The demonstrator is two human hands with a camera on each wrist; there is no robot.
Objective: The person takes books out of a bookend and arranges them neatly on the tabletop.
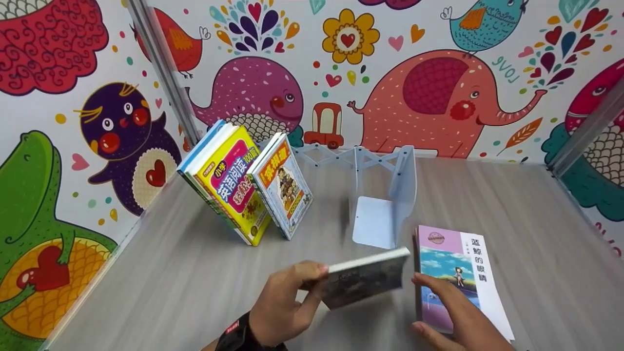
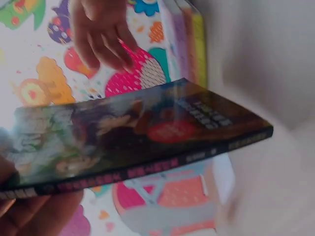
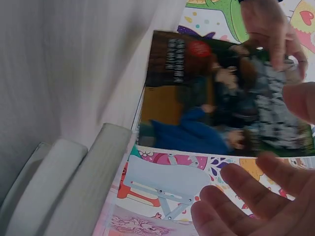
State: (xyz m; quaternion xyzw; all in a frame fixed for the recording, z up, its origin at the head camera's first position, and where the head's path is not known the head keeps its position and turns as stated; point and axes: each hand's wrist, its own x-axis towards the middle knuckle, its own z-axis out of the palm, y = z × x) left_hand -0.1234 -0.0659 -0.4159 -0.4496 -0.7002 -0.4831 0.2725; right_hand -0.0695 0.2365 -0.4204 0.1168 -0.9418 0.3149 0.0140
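My left hand (image 1: pixel 287 304) grips one end of a thin, dark-covered paperback book (image 1: pixel 363 282), thumb on one side and fingers on the other. The book is held tilted in front of the bookend, its white page edge facing up in the head view. Its cover, with painted figures and a red round spot, shows in the right wrist view (image 3: pixel 189 113). My right hand (image 1: pixel 460 314) has its fingers spread apart, overlapping a pile of books with a pink-and-white cover book (image 1: pixel 448 243) on top. In the right wrist view the fingers (image 3: pixel 256 191) hold nothing, just below the dark book.
A pale folding bookend (image 1: pixel 409 195) with a lattice back stands at the table's rear. Left of it, several books lean upright, including a yellow one (image 1: pixel 234 185) and a white one with a red title band (image 1: pixel 285 187). Cartoon-printed walls (image 1: pixel 317 29) border the table.
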